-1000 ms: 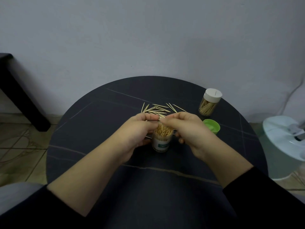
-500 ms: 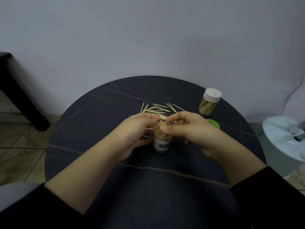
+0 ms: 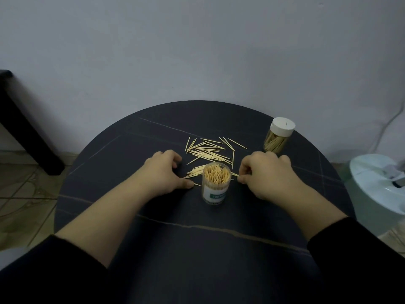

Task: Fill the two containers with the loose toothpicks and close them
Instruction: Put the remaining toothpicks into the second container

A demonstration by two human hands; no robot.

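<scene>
1. the open container (image 3: 216, 185) stands upright at the centre of the frame on the table (image 3: 131, 216). it is packed nearly to the rim with toothpicks standing on end, and i see no lid for it.
2. my hands flank it and are well apart. the left hand (image 3: 163, 174) is at frame left and the right hand (image 3: 267, 174) at frame right, each just beside the container and neither touching it.
3. the loose toothpicks (image 3: 208, 150) lie flat just above the container in the frame, between the two hands. most have their long axis running left to right or at a shallow slant. a small bunch runs from the container's upper left towards the left thumb.
4. the left hand's fingers are curled with the tips down on the table and the thumb tip at the end of that small bunch. i cannot tell whether it grips anything.
5. the right hand's thumb and forefinger look pinched on the end of one toothpick lying just right of the rim.
6. the left hand is nearer the bunch, so i judge it should sweep it up. each stick must be turned from flat to upright before it will drop in.
7. the second container (image 3: 276, 137) stands capped in white at upper right.
</scene>
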